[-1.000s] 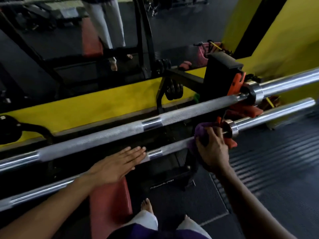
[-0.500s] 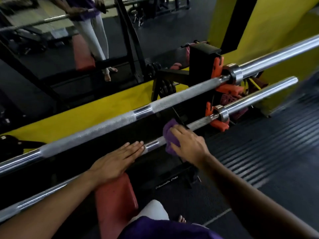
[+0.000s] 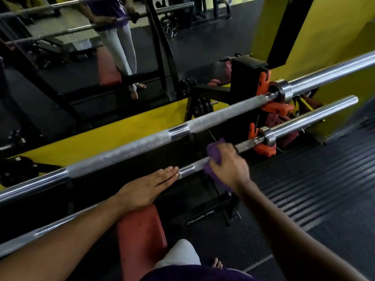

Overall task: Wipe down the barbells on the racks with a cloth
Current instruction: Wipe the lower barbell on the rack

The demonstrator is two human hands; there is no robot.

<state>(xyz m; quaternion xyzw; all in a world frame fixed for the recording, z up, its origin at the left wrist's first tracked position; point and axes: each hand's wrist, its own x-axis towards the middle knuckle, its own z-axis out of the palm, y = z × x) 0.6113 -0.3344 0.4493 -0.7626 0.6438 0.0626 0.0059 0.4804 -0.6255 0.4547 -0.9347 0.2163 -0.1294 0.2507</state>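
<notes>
Two steel barbells lie across the rack, running from lower left to upper right. The upper barbell (image 3: 142,147) is thicker and knurled. On the lower barbell (image 3: 304,122), my right hand (image 3: 229,165) grips a purple cloth (image 3: 215,151) wrapped round the shaft, left of the collar. Flat on the same bar, just left of the cloth, lies my left hand (image 3: 146,187) with its fingers straight.
Orange rack hooks (image 3: 263,84) on a black upright (image 3: 247,69) hold both bars at the right. A red bench pad (image 3: 142,230) sits under my arms. A mirror above a yellow wall strip (image 3: 101,138) reflects me and the bars. Ribbed black matting (image 3: 314,189) covers the floor at right.
My right hand has slid the cloth leftward along the lower bar, away from the collar and toward my left hand. My left hand has stayed flat on the bar.
</notes>
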